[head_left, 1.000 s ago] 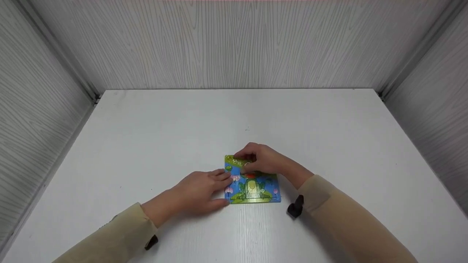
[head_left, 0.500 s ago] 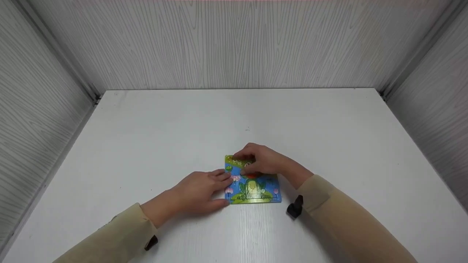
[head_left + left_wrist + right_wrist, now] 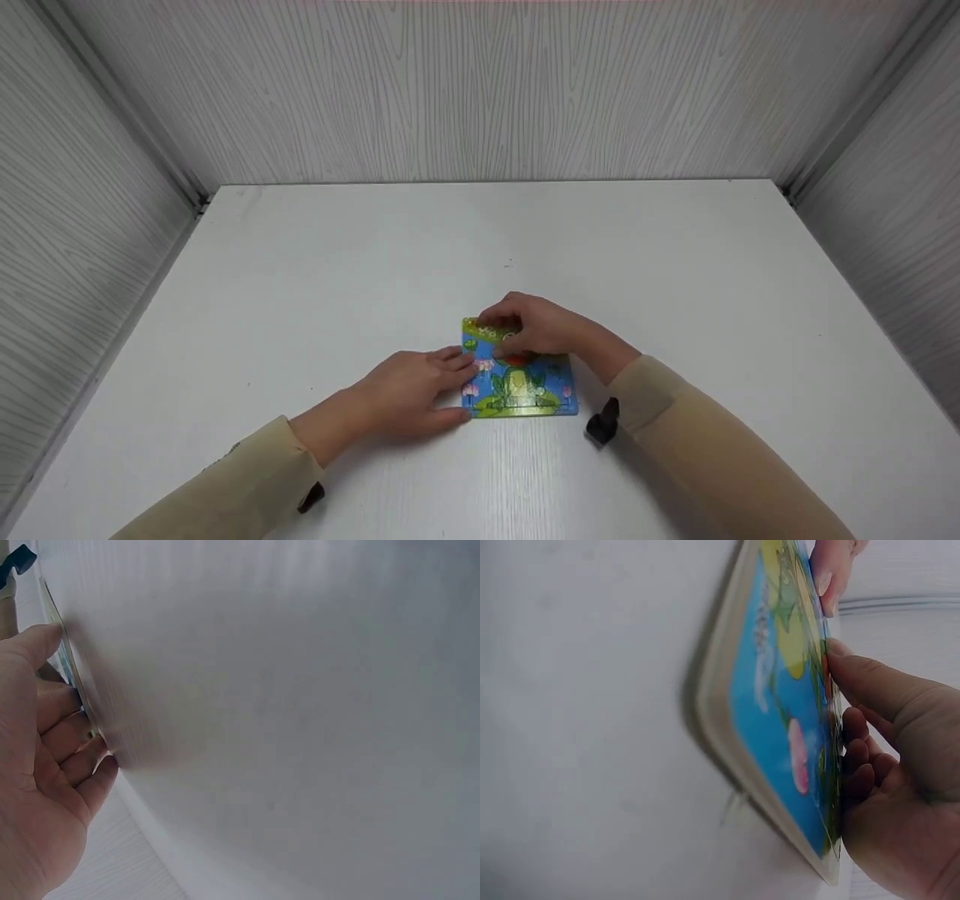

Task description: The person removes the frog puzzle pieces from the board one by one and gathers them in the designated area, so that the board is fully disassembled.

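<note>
A small flat jigsaw puzzle (image 3: 555,382) with a frog picture on blue and green lies on the white table. My left hand (image 3: 409,394) holds it steady from the left, fingertips over its left edge and thumb at the lower left corner. Over the upper part, my right hand (image 3: 544,326) curls thumb and fingers about the frog's head piece, hiding much of it. From the right wrist view, the thumb and bent fingers of that hand (image 3: 900,757) meet the face of the puzzle (image 3: 780,712). I cannot tell whether the piece sits proud of the board.
The white table (image 3: 360,262) is bounded by a wood-grain panel (image 3: 480,90) at the back and similar panels at both sides. Beige sleeves cover both forearms, and a black clip (image 3: 602,422) hangs by the right cuff.
Almost nothing differs. Both hands keep their places on the puzzle, with only a very slight shift of the right hand and the view.
</note>
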### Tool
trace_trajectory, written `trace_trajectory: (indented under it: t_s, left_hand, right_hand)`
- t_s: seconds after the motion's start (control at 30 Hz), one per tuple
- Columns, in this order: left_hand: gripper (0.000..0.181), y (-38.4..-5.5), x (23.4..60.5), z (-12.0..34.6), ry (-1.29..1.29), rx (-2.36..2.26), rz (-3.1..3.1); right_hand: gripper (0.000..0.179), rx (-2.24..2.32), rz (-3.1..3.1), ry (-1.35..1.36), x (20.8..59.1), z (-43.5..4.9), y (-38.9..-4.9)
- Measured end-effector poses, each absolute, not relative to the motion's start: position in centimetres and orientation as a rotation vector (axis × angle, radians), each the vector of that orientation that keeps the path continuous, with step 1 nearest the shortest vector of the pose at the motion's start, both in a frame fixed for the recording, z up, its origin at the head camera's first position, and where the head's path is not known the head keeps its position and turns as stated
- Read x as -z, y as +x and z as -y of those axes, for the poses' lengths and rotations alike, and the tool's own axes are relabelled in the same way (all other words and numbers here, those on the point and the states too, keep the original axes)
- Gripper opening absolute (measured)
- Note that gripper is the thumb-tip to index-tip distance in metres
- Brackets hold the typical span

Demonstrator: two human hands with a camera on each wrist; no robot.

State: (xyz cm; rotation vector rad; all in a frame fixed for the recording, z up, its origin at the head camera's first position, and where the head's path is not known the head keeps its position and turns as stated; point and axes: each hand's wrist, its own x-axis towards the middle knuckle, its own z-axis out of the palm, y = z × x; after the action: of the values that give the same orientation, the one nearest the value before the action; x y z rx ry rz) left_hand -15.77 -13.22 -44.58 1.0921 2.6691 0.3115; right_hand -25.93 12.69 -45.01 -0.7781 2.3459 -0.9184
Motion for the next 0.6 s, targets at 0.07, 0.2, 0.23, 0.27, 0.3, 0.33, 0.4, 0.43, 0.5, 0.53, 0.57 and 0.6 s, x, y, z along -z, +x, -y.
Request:
trace_trajectory:
  t_s: [0.07,0.2,0.23,0.27,0.3,0.33,0.4,0.43,0.5,0.53,0.57,0.6]
  left_hand:
    - [0.070,-15.73,44.64,13.25,1.089,-0.311,-2.667]
    - [0.070,-15.59,44.61,13.23,1.076,-0.304,-2.663]
    - [0.070,-15.58,44.61,13.22,1.074,-0.302,-2.661]
    - [0.070,-15.56,44.60,13.20,1.073,-0.298,-2.661]
    - [0.070,-15.58,44.59,13.18,1.071,-0.296,-2.661]
    - [0.070,-15.62,44.58,13.17,1.071,-0.293,-2.663]
    - [0.071,-15.71,44.55,13.15,1.072,-0.283,-2.665]
    - [0.070,-15.76,44.59,13.15,1.076,-0.281,-2.666]
    - [0.070,-15.83,44.60,13.15,1.082,-0.276,-2.669]
    - [0.070,-15.84,44.62,13.15,1.086,-0.275,-2.669]
    - [0.070,-15.85,44.65,13.17,1.089,-0.274,-2.669]
    - [0.070,-15.83,44.67,13.17,1.091,-0.274,-2.669]
  right_hand:
    - [0.049,0.910,-2.346,-0.768,44.95,-12.57,-25.89]
    - [0.050,0.886,-2.348,-0.755,44.93,-12.36,-25.88]
    - [0.050,0.883,-2.348,-0.755,44.94,-12.33,-25.90]
    - [0.050,0.876,-2.351,-0.755,44.90,-12.30,-25.92]
    - [0.050,0.871,-2.353,-0.754,44.84,-12.27,-25.93]
    - [0.050,0.867,-2.356,-0.753,44.74,-12.26,-25.94]
    - [0.051,0.858,-2.363,-0.749,44.58,-12.23,-25.97]
    - [0.051,0.853,-2.364,-0.747,44.56,-12.22,-25.98]
    - [0.051,0.848,-2.365,-0.746,44.52,-12.19,-26.00]
    - [0.051,0.847,-2.364,-0.748,44.57,-12.17,-26.03]
    - [0.050,0.848,-2.361,-0.750,44.65,-12.15,-26.06]
    - [0.050,0.851,-2.358,-0.755,44.73,-12.12,-26.08]
